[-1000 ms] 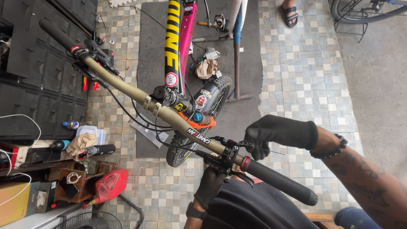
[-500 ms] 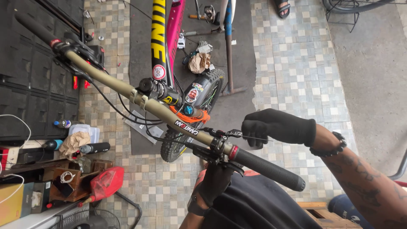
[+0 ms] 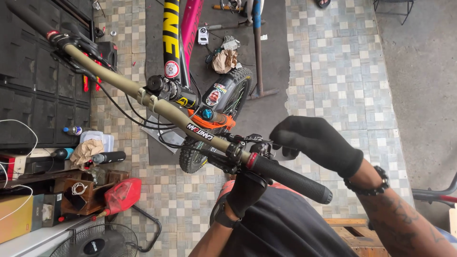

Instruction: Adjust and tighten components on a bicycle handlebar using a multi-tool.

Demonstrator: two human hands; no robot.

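At one handlebar [image 3: 162, 107]: two gloved hands; right hand [image 3: 316, 143] grip pinching brake lever [image 3: 259, 141], left hand [image 3: 245, 190] grip unclear.

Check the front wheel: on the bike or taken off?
On: the front wheel sits between the fork legs below the handlebar.

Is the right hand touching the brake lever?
Touching. The head view shows the gloved right hand with its fingers curled onto the brake lever ahead of the grip, no gap visible.
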